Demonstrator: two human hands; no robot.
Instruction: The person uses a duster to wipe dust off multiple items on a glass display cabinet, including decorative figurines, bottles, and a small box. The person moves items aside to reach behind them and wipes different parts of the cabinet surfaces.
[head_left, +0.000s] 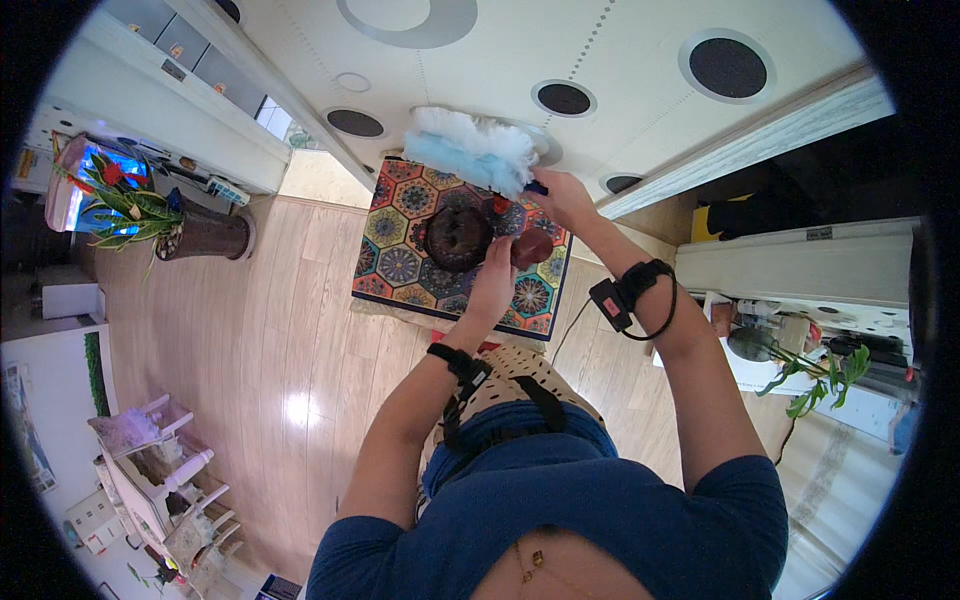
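Observation:
My right hand (566, 199) grips the dark blue handle of a fluffy duster (472, 150). Its white and pale blue fibres lie at the far edge of a small table, close against the white patterned panel. A rounded reddish-brown object (533, 247) is in my left hand (495, 279), whose fingers close around its narrower side; its exact kind is unclear. Just left of that hand stands a dark brown, round, bowl-like vessel (457, 238). Both are over the tabletop's colourful hexagon-patterned cover (400, 266). A small red thing (501, 203) shows beneath the duster.
The white panel (480, 75) with dark ovals rises directly behind the table. A potted snake plant (202, 236) stands on the wooden floor (300, 337) to the left. White chairs (176, 472) are at lower left. On the right, a leafy plant (817, 375) sits among shelf items.

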